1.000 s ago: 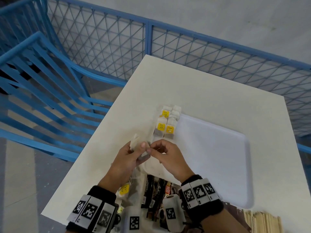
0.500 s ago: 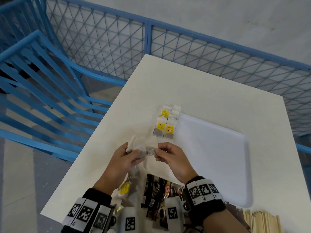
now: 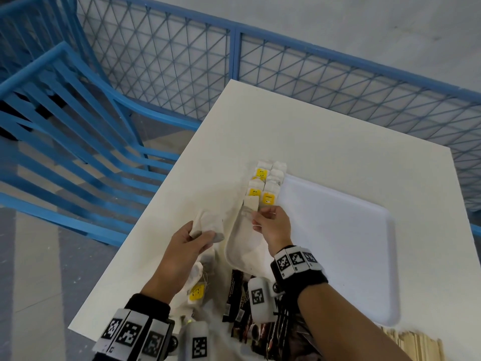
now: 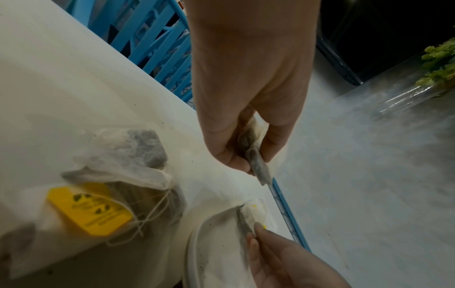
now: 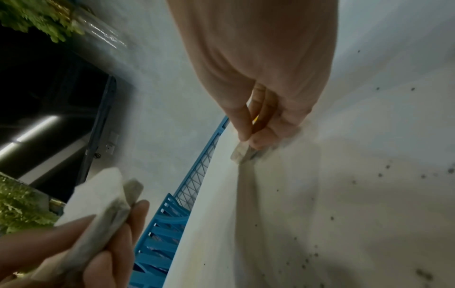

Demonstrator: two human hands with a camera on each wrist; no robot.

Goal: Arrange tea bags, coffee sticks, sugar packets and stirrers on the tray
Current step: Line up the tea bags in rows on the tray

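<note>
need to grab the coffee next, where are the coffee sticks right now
In the head view the coffee sticks lie on the table's near edge, under the right hand's wrist, just below the tray's near-left corner.

Wide bare tray floor point(image 3: 338, 243) right of the tea-bag rows point(image 3: 265, 183) — open passage; near edge crowded by coffee sticks point(image 3: 238, 295) — loose tea bags point(image 3: 195, 285) alongside.

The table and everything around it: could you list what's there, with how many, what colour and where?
Table: one, white, centre.
Tray: one, white, on table.
Tea bags in rows: several, white with yellow tags, tray's far-left corner.
Loose tea bags: a few, near table edge.
Coffee sticks: several, dark, near edge.
Stirrers: a bundle, pale wood, near-right.
Railing: blue, behind table.
Left hand: holds tea bags.
Right hand: pinches one tea bag over the tray.
</note>
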